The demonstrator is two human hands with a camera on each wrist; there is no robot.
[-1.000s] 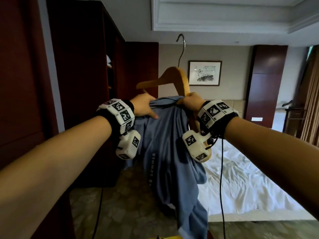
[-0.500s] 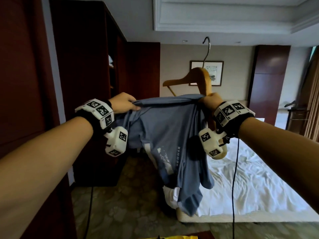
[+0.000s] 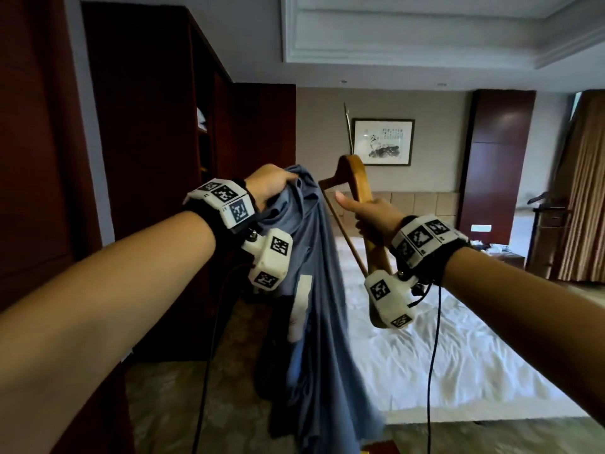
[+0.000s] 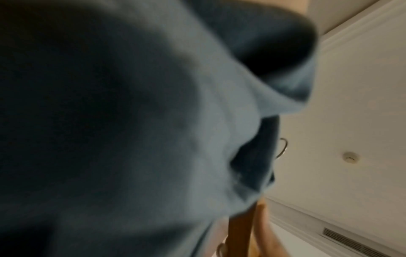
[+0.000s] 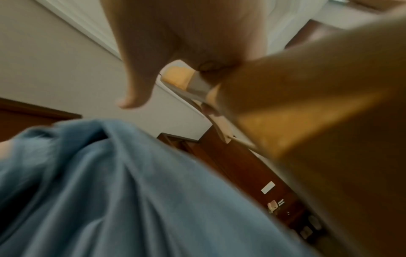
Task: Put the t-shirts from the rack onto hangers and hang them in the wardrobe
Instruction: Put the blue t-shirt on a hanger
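Observation:
My left hand (image 3: 273, 185) grips the top of a grey-blue t-shirt (image 3: 314, 290), which hangs down in long folds to knee height. The same cloth fills the left wrist view (image 4: 131, 130) and the lower half of the right wrist view (image 5: 131, 200). My right hand (image 3: 370, 213) holds a wooden hanger (image 3: 358, 178) by one arm, thumb stretched out toward the shirt. The hanger stands edge-on and free of the shirt, with its metal hook (image 3: 348, 126) pointing up. In the right wrist view the hanger's wood (image 5: 296, 113) runs close past the lens.
A dark wooden wardrobe (image 3: 157, 158) stands open on the left, shelves just visible. A bed with white sheets (image 3: 442, 348) lies ahead to the right. A framed picture (image 3: 383, 142) hangs on the far wall, brown curtains (image 3: 586, 191) at the right edge. Patterned carpet (image 3: 183, 404) below.
The shirt was stretched between both hands over the hanger. Now the right hand has let the cloth go and holds only the hanger, and the shirt hangs from the left hand alone.

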